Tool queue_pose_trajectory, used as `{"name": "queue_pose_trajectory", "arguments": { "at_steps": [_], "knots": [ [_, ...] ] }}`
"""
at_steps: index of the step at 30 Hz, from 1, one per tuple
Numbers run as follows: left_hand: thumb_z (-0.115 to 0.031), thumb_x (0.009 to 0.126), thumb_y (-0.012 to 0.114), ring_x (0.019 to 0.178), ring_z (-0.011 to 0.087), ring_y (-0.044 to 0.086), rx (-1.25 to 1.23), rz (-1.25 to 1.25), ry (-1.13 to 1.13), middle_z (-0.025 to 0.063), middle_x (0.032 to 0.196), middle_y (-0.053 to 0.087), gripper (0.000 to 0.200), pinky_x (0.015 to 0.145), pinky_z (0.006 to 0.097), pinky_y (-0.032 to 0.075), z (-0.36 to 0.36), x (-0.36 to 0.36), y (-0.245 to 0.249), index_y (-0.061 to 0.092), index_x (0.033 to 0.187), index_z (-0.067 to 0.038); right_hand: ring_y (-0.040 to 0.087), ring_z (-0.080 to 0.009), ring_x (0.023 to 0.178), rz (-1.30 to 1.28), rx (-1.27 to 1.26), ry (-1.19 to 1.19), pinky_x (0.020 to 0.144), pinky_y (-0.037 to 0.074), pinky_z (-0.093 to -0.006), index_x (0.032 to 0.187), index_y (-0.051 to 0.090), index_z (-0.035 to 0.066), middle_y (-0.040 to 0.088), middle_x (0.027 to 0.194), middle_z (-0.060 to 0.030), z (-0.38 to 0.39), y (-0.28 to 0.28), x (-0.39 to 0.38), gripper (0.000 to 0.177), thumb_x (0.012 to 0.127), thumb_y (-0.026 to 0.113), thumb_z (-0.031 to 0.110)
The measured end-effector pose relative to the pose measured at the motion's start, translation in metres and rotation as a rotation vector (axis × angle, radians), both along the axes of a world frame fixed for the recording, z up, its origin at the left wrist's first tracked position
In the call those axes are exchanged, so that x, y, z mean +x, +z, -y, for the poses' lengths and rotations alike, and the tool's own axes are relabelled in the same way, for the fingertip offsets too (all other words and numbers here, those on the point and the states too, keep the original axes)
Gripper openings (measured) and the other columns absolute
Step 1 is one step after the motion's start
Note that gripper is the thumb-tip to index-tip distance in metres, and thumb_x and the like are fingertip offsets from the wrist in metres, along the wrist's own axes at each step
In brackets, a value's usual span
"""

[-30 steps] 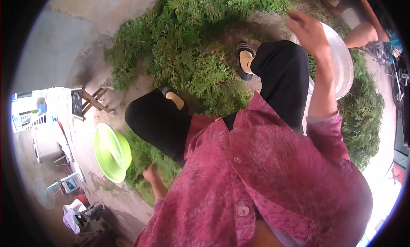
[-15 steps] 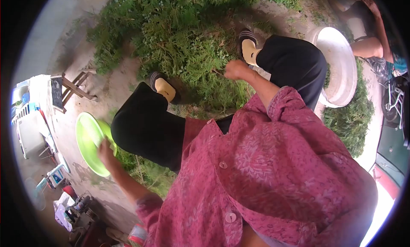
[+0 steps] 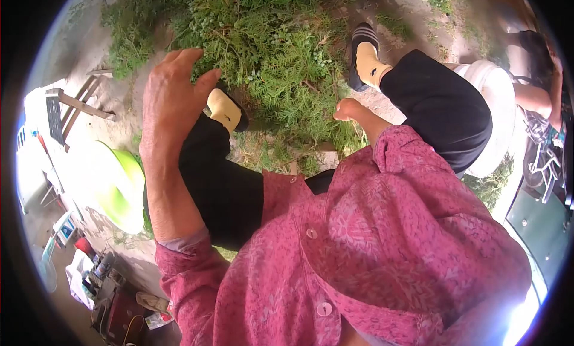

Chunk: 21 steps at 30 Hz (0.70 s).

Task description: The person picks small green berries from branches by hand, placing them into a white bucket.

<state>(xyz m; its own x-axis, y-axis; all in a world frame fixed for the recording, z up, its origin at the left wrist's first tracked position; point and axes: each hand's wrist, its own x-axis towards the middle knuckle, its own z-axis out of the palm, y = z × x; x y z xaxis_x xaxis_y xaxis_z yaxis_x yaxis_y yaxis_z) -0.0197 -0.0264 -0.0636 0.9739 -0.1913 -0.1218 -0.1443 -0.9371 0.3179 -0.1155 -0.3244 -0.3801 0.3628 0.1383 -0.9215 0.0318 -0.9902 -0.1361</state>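
My left hand [image 3: 174, 98] is raised over my left knee, fingers bent and the thumb held apart, with nothing visible in it. My right hand [image 3: 351, 110] is closed in front of my lap, at the edge of the green foliage. It appears to grip an evergreen branch [image 3: 348, 135], though the fingers hide most of the hold. A large heap of cut evergreen branches [image 3: 269, 59] with flat, scaly leaves lies on the ground between and beyond my feet. Left of my knee stands a bright green basin [image 3: 127, 184], partly washed out by glare.
A large white tub [image 3: 499, 101] stands beyond my right knee, near another person's arm [image 3: 532, 99]. A wooden stool [image 3: 78, 107] is at the left. A bicycle [image 3: 541, 167] is at the far right, and assorted household items [image 3: 98, 274] lie lower left.
My left hand has come up from the green basin toward the branches and opened. My right hand has shifted slightly right and down. The view has tilted a little.
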Motion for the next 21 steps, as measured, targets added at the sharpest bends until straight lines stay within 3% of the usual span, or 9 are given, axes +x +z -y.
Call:
{"name": "queue_pose_trajectory", "arguments": {
  "at_steps": [1, 3, 7, 9, 12, 14, 16, 18, 21],
  "knots": [
    [-0.023, 0.074, 0.063, 0.091, 0.0309, 0.057, 0.0, -0.001, 0.003, 0.0168, 0.099, 0.058, 0.035, 0.077, 0.0369, 0.045, -0.001, 0.002, 0.0, 0.058, 0.101, -0.001, 0.056, -0.0285, 0.097, -0.001, 0.0, 0.003, 0.084, 0.044, -0.0344, 0.094, 0.063, 0.008, 0.06, 0.1, -0.0145, 0.0, -0.004, 0.004, 0.037, 0.068, 0.058, 0.034],
    [-0.022, 0.073, 0.063, 0.091, 0.0324, 0.056, 0.014, 0.041, 0.031, 0.0179, 0.098, 0.058, 0.034, 0.076, 0.0372, 0.044, -0.005, 0.002, 0.001, 0.058, 0.1, -0.001, 0.059, -0.0244, 0.089, 0.077, 0.028, -0.396, 0.077, 0.046, -0.0329, 0.09, 0.064, 0.005, 0.062, 0.095, -0.0142, -0.005, 0.02, 0.016, 0.037, 0.066, 0.065, 0.033],
    [-0.025, 0.073, 0.062, 0.091, 0.0325, 0.055, 0.008, 0.057, 0.014, 0.0177, 0.097, 0.058, 0.037, 0.077, 0.0381, 0.044, -0.008, 0.005, 0.005, 0.058, 0.1, -0.001, 0.059, -0.0186, 0.07, 0.191, 0.202, -0.479, 0.063, 0.046, -0.0302, 0.082, 0.064, 0.004, 0.063, 0.08, -0.0085, -0.002, 0.035, 0.037, 0.029, 0.065, 0.07, 0.026],
    [-0.023, 0.074, 0.062, 0.074, 0.0239, 0.059, 0.007, 0.097, -0.039, 0.0154, 0.094, 0.06, 0.036, 0.068, 0.033, 0.046, -0.01, 0.004, 0.0, 0.058, 0.1, 0.001, 0.051, -0.0127, 0.053, 0.146, 0.559, -1.066, 0.051, 0.041, -0.0287, 0.073, 0.061, 0.007, 0.057, 0.064, 0.0003, 0.002, 0.052, 0.045, 0.016, 0.067, 0.069, 0.019],
    [-0.025, 0.074, 0.062, 0.072, 0.0244, 0.059, 0.0, 0.124, -0.056, 0.016, 0.094, 0.059, 0.037, 0.067, 0.0328, 0.046, -0.014, 0.004, 0.001, 0.058, 0.1, 0.001, 0.046, -0.0119, 0.05, 0.066, 0.737, -1.117, 0.045, 0.034, -0.023, 0.084, 0.063, 0.002, 0.053, 0.066, -0.0028, 0.005, 0.09, 0.067, 0.022, 0.065, 0.07, 0.012],
    [-0.025, 0.074, 0.062, 0.076, 0.0258, 0.059, -0.017, 0.123, -0.035, 0.0165, 0.094, 0.059, 0.037, 0.069, 0.0335, 0.046, -0.015, 0.004, 0.002, 0.058, 0.1, 0.001, 0.044, -0.0107, 0.053, 0.055, 0.795, -1.123, 0.048, 0.033, -0.0249, 0.079, 0.059, 0.005, 0.05, 0.066, 0.001, 0.003, 0.117, 0.076, 0.019, 0.065, 0.07, 0.011],
    [-0.025, 0.074, 0.061, 0.079, 0.0273, 0.059, -0.034, 0.121, -0.015, 0.0171, 0.095, 0.059, 0.037, 0.071, 0.0342, 0.046, -0.016, 0.004, 0.003, 0.057, 0.1, 0.001, 0.047, -0.0108, 0.061, 0.139, 0.798, -1.359, 0.056, 0.036, -0.0294, 0.087, 0.056, 0.006, 0.051, 0.073, 0.0012, -0.002, 0.142, 0.081, 0.025, 0.065, 0.069, 0.009],
    [-0.026, 0.074, 0.061, 0.089, 0.0301, 0.057, -0.012, 0.105, -0.002, 0.0177, 0.098, 0.058, 0.038, 0.078, 0.0363, 0.044, -0.017, 0.004, 0.004, 0.057, 0.102, -0.001, 0.049, -0.0107, 0.07, 0.182, 0.805, -1.356, 0.062, 0.037, -0.0331, 0.096, 0.054, 0.007, 0.053, 0.078, 0.001, 0.001, 0.167, 0.088, 0.034, 0.066, 0.068, 0.007],
    [-0.029, 0.073, 0.061, 0.097, 0.0314, 0.054, 0.023, 0.026, 0.021, 0.0177, 0.101, 0.057, 0.039, 0.083, 0.0378, 0.042, -0.014, 0.003, 0.011, 0.057, 0.102, -0.003, 0.052, -0.018, 0.079, 0.378, 0.91, -1.757, 0.067, 0.044, -0.0345, 0.095, 0.053, 0.006, 0.053, 0.093, -0.0063, -0.007, 0.219, 0.101, 0.027, 0.07, 0.062, 0.002]
  ]
}}
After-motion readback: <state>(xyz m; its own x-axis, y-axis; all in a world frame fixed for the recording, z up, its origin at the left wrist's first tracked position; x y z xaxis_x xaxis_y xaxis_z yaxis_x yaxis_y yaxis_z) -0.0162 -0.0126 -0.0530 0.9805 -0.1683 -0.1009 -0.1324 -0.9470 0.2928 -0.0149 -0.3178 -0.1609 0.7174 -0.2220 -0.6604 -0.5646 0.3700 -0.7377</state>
